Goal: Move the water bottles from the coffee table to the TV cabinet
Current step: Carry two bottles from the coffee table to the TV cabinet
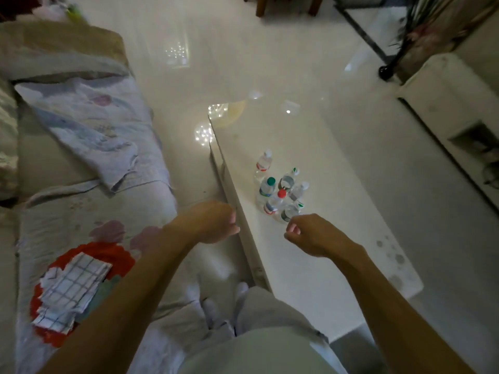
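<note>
The water bottles (280, 193) stand closely clustered on the surface (318, 147). The left hand (216, 222) and right hand (310, 236) are held loosely curled, empty. Neighbouring bottles may be toppled when one is gripped.

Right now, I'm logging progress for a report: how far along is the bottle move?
Done: nothing yet. Six bottles stand clustered on the coffee table, and none shows on the visible part of the TV cabinet. In hand: nothing; the left hand and right hand hover near the cluster, loosely curled, empty. Left: all six bottles to carry over.
</note>
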Demonstrator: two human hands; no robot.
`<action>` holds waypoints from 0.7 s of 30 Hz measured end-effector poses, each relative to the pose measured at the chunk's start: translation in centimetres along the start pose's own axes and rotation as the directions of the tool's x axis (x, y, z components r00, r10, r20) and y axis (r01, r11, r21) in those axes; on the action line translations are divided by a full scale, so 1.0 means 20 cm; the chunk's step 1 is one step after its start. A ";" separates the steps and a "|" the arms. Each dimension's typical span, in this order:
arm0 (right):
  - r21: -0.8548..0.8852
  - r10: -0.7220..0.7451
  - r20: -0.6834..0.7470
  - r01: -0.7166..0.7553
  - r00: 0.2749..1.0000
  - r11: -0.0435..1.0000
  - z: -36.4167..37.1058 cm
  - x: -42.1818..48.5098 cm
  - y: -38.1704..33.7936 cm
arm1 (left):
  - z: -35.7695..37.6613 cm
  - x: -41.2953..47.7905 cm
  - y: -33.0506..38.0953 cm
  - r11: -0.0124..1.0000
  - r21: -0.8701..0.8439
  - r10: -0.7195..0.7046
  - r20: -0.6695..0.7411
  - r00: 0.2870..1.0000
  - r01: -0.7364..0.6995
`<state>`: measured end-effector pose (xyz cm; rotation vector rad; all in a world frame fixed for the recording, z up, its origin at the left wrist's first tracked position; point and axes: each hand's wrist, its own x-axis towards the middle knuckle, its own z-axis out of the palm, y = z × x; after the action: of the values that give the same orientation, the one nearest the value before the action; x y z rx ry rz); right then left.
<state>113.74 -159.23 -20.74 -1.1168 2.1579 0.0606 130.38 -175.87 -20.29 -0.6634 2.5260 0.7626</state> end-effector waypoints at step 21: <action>0.257 0.226 -0.003 -0.217 0.974 0.942 -0.10 0.43 0.61 | -0.13 0.88 0.32 0.987 0.118 0.100 0.103 0.990 -0.112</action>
<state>100.43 -158.35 -27.66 -0.7304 2.2367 -0.1325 112.15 -178.42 -24.70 -0.4437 2.5116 0.6516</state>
